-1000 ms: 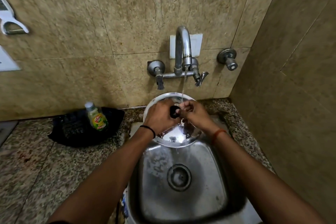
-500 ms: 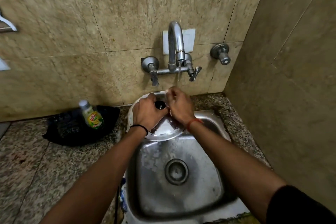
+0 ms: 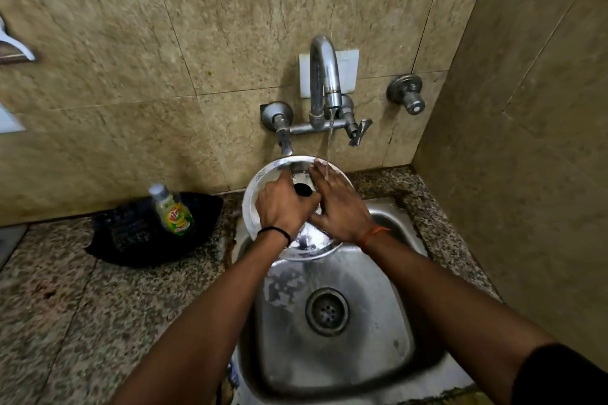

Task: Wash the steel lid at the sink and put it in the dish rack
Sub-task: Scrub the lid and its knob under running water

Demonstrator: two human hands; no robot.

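Now our left hand (image 3: 283,204) grips the lid (image 3: 263,181) knob; our right (image 3: 339,204), flattened, seemingly has slid up under the tap (image 3: 324,76).

Both hands cover most of the round shiny steel lid (image 3: 263,179). A white wall fitting (image 3: 14,46) is cut off at the left edge.

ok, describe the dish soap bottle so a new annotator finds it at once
Start at the steel sink and go to its left across the speckled granite counter to the back wall. A black tray sits there, and the small bottle stands tilted on it. It is the only bottle: clear, pale cap, yellow-green liquid, red and yellow label.
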